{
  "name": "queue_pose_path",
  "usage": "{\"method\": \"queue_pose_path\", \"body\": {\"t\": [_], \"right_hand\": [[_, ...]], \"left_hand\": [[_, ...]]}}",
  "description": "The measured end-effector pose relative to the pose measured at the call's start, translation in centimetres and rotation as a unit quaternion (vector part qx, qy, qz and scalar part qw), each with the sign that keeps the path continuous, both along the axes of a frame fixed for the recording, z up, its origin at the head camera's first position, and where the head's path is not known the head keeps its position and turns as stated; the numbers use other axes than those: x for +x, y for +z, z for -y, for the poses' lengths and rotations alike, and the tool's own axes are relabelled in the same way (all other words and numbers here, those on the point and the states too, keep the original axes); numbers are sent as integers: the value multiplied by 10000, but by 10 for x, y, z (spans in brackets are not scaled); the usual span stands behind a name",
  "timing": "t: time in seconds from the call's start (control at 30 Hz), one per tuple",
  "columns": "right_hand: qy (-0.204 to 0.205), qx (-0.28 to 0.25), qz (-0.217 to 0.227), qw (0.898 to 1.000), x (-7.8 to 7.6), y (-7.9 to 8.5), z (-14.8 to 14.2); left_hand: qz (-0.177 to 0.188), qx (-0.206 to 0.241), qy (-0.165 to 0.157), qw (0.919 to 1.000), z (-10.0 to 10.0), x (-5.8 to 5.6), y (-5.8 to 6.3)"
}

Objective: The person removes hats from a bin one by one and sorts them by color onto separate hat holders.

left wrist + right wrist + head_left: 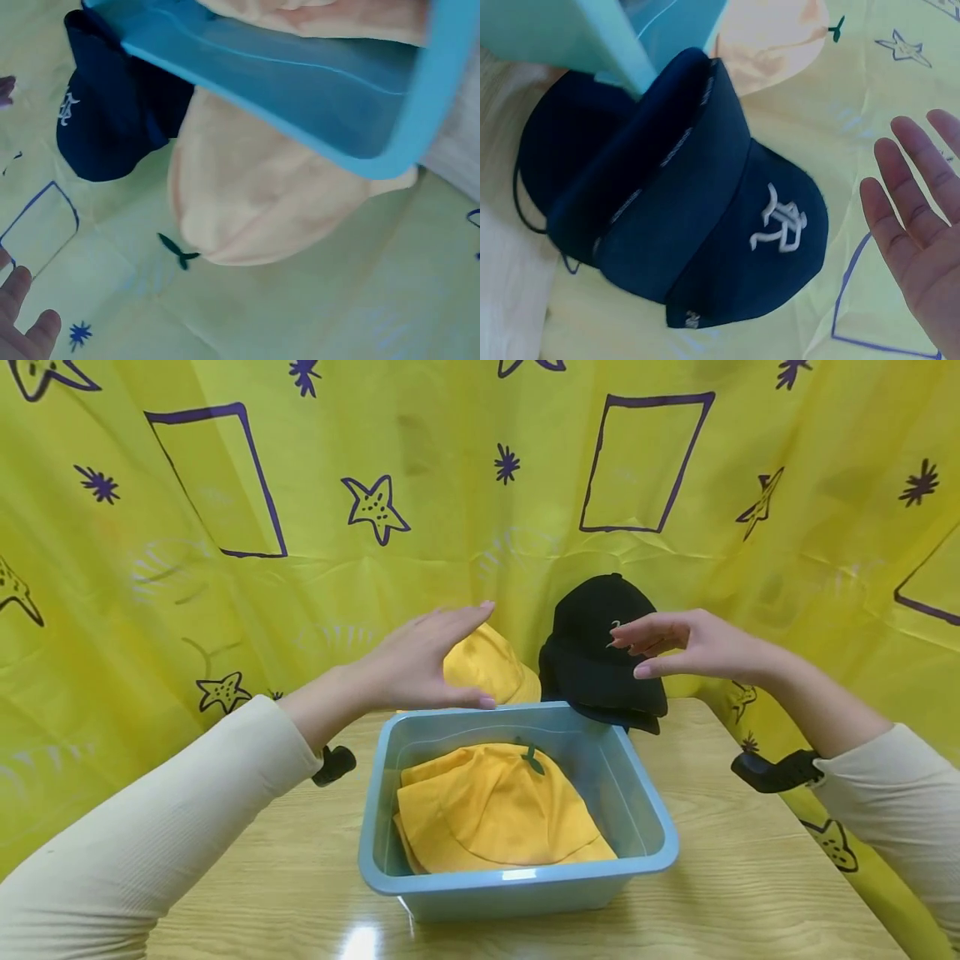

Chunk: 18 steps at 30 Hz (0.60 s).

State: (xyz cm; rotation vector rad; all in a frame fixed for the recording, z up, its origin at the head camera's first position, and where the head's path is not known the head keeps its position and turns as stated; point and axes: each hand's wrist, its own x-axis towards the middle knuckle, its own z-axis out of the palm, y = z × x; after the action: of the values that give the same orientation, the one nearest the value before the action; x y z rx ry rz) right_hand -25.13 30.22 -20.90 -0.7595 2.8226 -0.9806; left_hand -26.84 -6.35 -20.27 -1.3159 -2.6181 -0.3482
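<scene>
The left grip [423, 658] and right grip [688, 645] hang in the air, fingers extended, holding nothing; the yellow hats [498, 814] lie inside the blue bin [633, 866] on the counter [255, 877], its walls presumably containing them; the black caps [600, 614] stand at its far corner, which apparently props them.
</scene>
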Motion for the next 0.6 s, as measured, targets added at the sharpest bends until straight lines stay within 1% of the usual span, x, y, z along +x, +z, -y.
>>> {"method": "queue_pose_path", "body": {"t": [0.1,0.17,0.3,0.43,0.6], "right_hand": [[138,7,109,9998,-2,7,12],[275,-41,131,9995,-6,8,22],[685,-57,79,9976,-14,6,40],[935,-11,108,9956,-17,7,55],[1155,54,241,9930,-22,5,73]], "left_hand": [[115,108,-48,9999,18,5,-10],[156,96,-59,9998,32,9,-17],[50,-55,-66,10000,55,20,-33],[-11,-263,57,9996,66,33,-46],[134,-480,295,9983,77,50,-63]]}}
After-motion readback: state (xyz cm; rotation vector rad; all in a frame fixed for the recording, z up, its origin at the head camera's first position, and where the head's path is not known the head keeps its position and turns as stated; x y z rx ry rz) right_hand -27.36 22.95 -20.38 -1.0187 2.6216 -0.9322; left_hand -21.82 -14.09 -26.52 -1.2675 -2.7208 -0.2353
